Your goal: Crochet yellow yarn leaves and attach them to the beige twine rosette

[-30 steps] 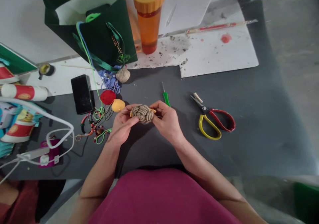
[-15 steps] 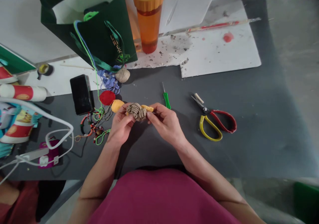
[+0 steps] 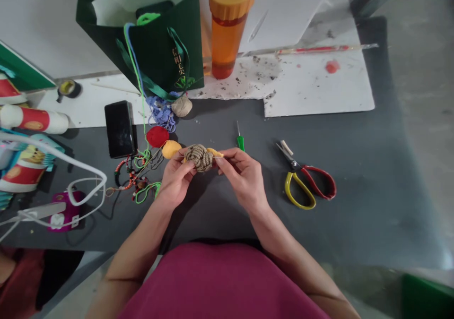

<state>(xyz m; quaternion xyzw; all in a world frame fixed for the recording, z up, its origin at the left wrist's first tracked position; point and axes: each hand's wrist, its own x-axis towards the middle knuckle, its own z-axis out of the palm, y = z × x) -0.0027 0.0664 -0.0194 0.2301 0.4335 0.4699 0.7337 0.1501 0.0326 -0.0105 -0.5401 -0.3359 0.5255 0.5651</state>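
My left hand [image 3: 175, 179] holds a rounded piece of coiled jute twine [image 3: 198, 158] from below and the left. A yellow felt piece [image 3: 214, 152] pokes out at the coil's right side. My right hand [image 3: 244, 177] pinches a thin needle [image 3: 220, 158] close against that yellow edge. A yellow felt ball [image 3: 171, 149] and a red felt disc [image 3: 157, 136] lie just beyond my left hand. Nearest my right hand is a green-handled awl [image 3: 240, 142], and further right lie red-and-yellow-handled scissors [image 3: 305, 182].
A dark green paper bag [image 3: 159, 40] and an orange bottle [image 3: 227, 30] stand at the back on white paper [image 3: 312, 87]. Left of my hands lie a twine ball [image 3: 182, 106], a black phone [image 3: 120, 129], beaded cords [image 3: 133, 175] and a white cable [image 3: 71, 165].
The twine coil has turned in my fingers, and more yellow felt shows at its right side than a second ago. The whole scene has shifted slightly in view.
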